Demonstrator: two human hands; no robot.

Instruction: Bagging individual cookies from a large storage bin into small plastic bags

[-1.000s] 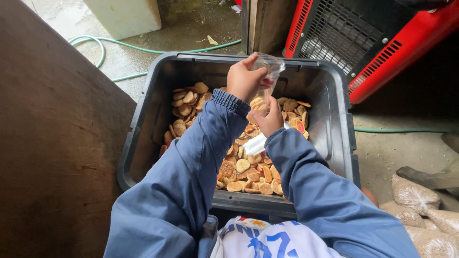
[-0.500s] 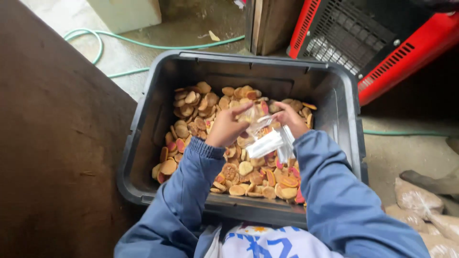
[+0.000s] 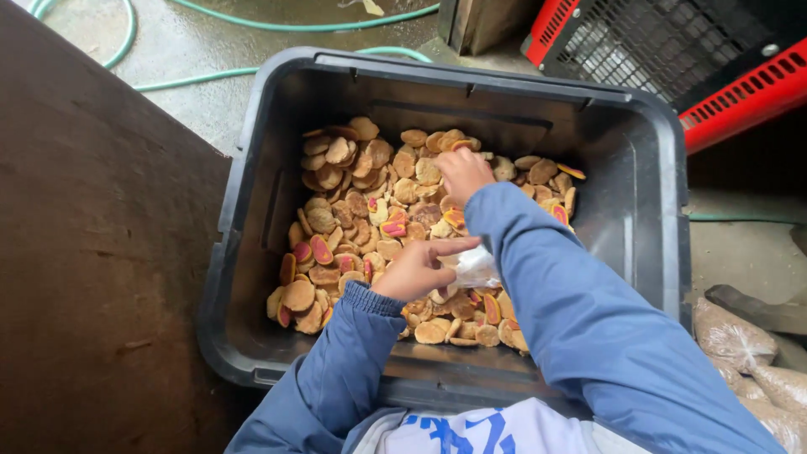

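Hands working inside a large dark plastic tub (image 3: pixel 252 219), which is sitting on a wet concrete floor (image 3: pixel 193 76) beside a brown wooden panel (image 3: pixel 84 252).

Tub: deep, straight-walled, its bottom covered by a heap of small round biscuits (image 3: pixel 345 193), tan, some showing pink-red filling.

Surroundings: a red and black crate (image 3: pixel 672 59) is standing past the far right corner; a green hose (image 3: pixel 277 17) is trailing across the floor behind; filled clear sacks (image 3: pixel 740 345) are lying at the right edge.

Left hand (image 3: pixel 416 269): resting over the middle of the heap, forefinger pointing right, other fingers curling round the edge of a crumpled clear plastic wrapper (image 3: pixel 477 267); it appears to be pinching the wrapper loosely.

Right hand (image 3: pixel 462 172): reaching into the far part of the heap, fingers buried among the biscuits; whether they are closing on anything cannot be told.

Handling notes: the wrapper is looking thin, limp and likely slippery, best pinched at a gathered edge. The biscuits are appearing light, dry and brittle, likely to crumble if squeezed; each is best taken by its rim between thumb and fingertips.
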